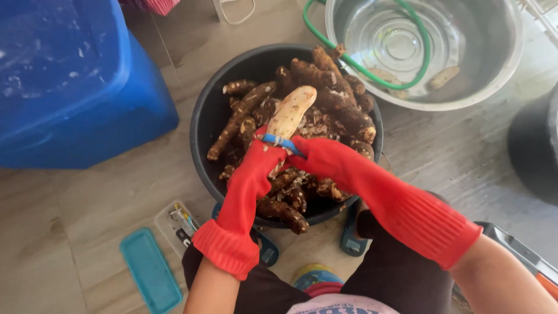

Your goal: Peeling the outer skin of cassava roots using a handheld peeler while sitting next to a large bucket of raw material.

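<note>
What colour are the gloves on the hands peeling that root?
Red. Both the left hand and right hand wear long red rubber gloves, seen clearly in the head view.

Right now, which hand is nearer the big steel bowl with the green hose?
Right. The right hand sits over the black tub, below-left of the steel bowl; the left hand, gripping the peeled pale root, is further left.

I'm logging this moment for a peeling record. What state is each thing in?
Cassava root: mostly peeled, held upright over the tub.
Left hand: gloved, grip shut on the root.
Right hand: gloved, grip shut on the blue peeler.
Black tub: full of unpeeled roots.
Steel basin: holds water, hose and peeled roots.
Small clear box: open, teal lid beside it.
</note>
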